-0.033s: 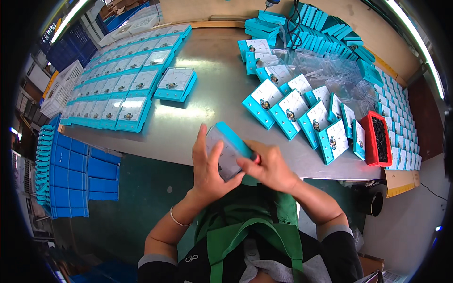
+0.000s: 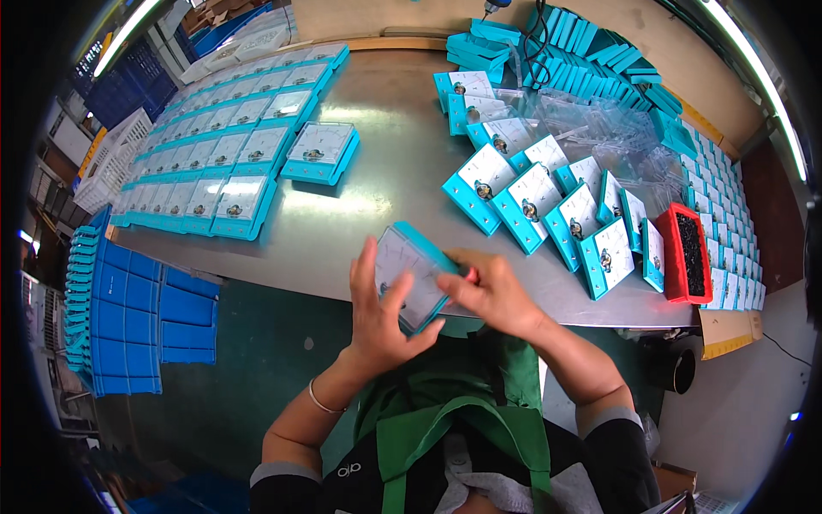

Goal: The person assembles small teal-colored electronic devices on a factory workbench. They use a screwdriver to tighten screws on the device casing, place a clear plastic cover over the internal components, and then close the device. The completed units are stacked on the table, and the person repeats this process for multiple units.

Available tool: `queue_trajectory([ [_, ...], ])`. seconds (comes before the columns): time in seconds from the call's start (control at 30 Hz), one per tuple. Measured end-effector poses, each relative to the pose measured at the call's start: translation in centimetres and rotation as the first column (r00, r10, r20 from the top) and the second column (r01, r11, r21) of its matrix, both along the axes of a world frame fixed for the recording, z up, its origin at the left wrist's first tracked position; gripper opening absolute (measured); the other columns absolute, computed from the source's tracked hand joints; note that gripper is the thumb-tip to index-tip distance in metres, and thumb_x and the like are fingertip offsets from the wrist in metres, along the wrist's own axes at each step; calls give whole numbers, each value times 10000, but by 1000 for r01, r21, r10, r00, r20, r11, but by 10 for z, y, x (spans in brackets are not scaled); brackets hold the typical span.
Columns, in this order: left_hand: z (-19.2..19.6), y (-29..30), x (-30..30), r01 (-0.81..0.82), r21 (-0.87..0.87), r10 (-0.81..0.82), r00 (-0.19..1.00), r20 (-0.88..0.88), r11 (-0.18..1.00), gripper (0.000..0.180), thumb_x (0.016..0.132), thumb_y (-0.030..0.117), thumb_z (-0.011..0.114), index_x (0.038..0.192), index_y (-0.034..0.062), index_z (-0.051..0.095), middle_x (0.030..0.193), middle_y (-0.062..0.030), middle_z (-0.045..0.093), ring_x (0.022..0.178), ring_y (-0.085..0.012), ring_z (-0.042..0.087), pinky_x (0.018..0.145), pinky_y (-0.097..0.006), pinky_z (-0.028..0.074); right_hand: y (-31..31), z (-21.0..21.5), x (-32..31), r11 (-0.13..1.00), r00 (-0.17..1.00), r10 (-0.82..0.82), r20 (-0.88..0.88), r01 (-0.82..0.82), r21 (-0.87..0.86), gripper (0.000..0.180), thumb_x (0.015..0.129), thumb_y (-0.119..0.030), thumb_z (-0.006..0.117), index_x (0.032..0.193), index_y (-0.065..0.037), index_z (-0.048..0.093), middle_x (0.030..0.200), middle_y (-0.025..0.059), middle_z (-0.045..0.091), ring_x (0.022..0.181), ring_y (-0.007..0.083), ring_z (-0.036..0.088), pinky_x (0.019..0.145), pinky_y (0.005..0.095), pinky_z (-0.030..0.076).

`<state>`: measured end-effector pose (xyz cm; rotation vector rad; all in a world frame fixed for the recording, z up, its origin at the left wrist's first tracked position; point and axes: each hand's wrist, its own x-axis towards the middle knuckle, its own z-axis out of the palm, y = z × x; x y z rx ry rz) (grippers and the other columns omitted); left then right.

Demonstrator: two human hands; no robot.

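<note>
My left hand [image 2: 381, 313] holds a teal box-shaped meter [image 2: 398, 265] above the table's front edge, tilted, its fingers and thumb closed around the left and lower sides. The white face lies under a clear cover. My right hand [image 2: 492, 295] is closed at the meter's right edge, its thumb against the cover. Between its fingers shows the end of a small red thing [image 2: 471, 275]; the rest of that is hidden. A single finished-looking meter [image 2: 318, 152] lies flat beyond my left hand. Several coverless meters [image 2: 528, 201] lean in a cluster to the right.
Rows of covered meters [image 2: 244, 154] fill the table's left side. Clear plastic covers [image 2: 591, 120] and teal cases [image 2: 574, 64] are piled at the back right. A red bin [image 2: 685, 253] of small black parts stands at the right. Blue crates [image 2: 128, 308] sit below left.
The meter in my hands has turned so more of its white face shows and less of its teal side. My right hand has shifted slightly with it.
</note>
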<state>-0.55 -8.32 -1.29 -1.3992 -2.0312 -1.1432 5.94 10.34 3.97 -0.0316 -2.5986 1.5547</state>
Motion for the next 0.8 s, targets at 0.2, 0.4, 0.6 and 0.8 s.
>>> queue_trajectory([
  [0.2, -18, -40, -11, -125, -314, 54, 973, -223, 941, 542, 695, 269, 751, 1201, 221, 562, 1354, -119, 455, 1308, -363, 381, 1072, -613, 187, 10, -24, -23, 914, 946, 172, 274, -50, -402, 511, 934, -407, 551, 1135, 61, 591, 686, 52, 588, 584, 114, 603, 584, 246, 474],
  [0.4, 6, -75, -89, -305, -400, 276, 952, -129, 864, 535, 754, 251, 695, 1258, 166, 535, 1363, -125, 438, 1310, -367, 368, 1046, -636, 204, 13, -25, -13, 941, 930, 225, 291, -130, -311, 446, 914, -228, 632, 1249, 47, 527, 767, 38, 570, 604, 76, 559, 580, 224, 433],
  [0.6, -2, -11, -185, -378, -410, 295, 922, -251, 830, 517, 820, 240, 642, 1299, 118, 490, 1385, -135, 417, 1324, -367, 338, 1044, -655, 196, 7, -33, -12, 916, 963, 138, 233, -35, -399, 392, 882, -147, 647, 1210, 46, 554, 688, 40, 552, 578, 93, 577, 564, 262, 462],
  [0.8, 12, 90, -161, 15, -141, -18, 1000, -19, 990, 411, 872, 252, 621, 1204, 22, 547, 1224, -190, 526, 1050, -340, 570, 895, -404, 464, 8, -27, 6, 954, 962, 134, 236, -60, -295, 227, 876, -103, 627, 1052, 41, 604, 693, 58, 599, 610, 112, 591, 593, 271, 479],
])
